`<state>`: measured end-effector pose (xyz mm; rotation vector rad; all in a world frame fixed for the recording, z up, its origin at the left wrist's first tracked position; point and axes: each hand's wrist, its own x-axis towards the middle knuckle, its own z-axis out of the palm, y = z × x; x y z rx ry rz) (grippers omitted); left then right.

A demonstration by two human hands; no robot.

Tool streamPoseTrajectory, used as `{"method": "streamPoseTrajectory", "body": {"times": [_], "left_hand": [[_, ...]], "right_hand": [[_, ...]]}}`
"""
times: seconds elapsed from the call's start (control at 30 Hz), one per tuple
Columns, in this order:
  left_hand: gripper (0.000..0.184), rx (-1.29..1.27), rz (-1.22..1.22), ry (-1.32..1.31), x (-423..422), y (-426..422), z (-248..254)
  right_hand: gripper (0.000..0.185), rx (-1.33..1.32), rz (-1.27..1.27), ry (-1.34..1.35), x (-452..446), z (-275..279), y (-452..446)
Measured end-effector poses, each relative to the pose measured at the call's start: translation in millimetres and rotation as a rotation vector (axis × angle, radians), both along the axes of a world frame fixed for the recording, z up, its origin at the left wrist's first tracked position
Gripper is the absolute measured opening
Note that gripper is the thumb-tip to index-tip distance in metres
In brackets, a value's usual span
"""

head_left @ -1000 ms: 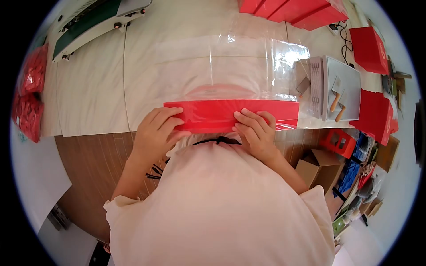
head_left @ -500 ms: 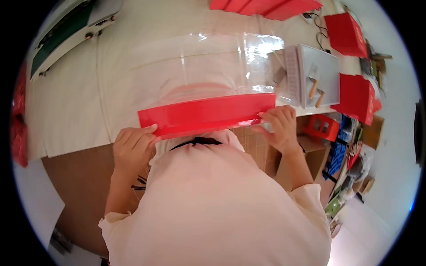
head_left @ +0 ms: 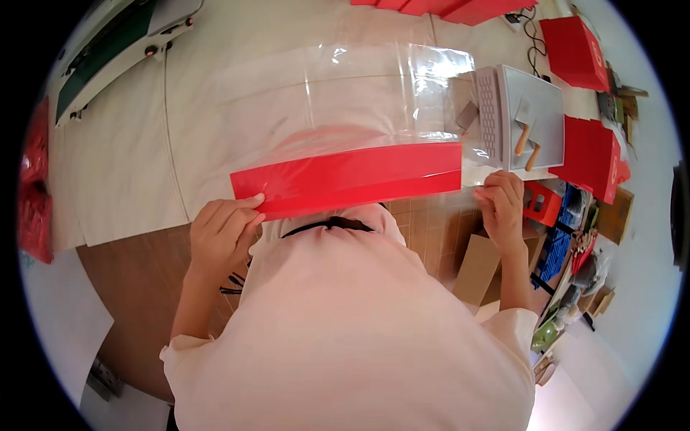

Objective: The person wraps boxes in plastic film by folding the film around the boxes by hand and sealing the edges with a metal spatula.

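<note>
So the long red piece is lying along the near edge of the worktop, center of the frame just above the shirt, tilting up a bit toward the right. Left hand is pinching its near left corner, thumb below and fingers on top. Right hand is hovering just off the right end, fingers curling in toward the thumb, and I can't tell if it's gripping a bit of film or nothing. Clear film is spreading out flat beyond the red piece toward the top, glaring at upper right, and some shine is crossing the red too, so I can't say if the piece is sitting in the film or on it. Progress-wise, I'd guess it's early: film and red piece are lying together, but the big far part of the sheet is lying loose, not closing around anything, so that part's looking undone. Laptop-looking thing is sitting over at the right, with orange-handled scrapers lying on it
</note>
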<state>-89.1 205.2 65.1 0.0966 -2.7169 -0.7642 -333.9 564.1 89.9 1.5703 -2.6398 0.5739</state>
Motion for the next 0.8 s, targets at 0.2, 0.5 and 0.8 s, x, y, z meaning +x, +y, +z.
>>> {"method": "streamPoseTrajectory", "body": {"times": [0.2, 0.5, 0.8], "left_hand": [[0.013, 0.085, 0.049, 0.004, -7, 1, 0], [0.016, 0.132, 0.11, 0.08, -10, 3, -10], [0.015, 0.138, 0.145, 0.088, -4, 10, -15]], "right_hand": [[0.013, -0.137, -0.181, -0.232, -7, -18, -4], [0.013, -0.417, -0.481, -0.717, -7, -47, -7], [0.02, -0.665, -0.516, -0.809, 4, -53, -9]]}}
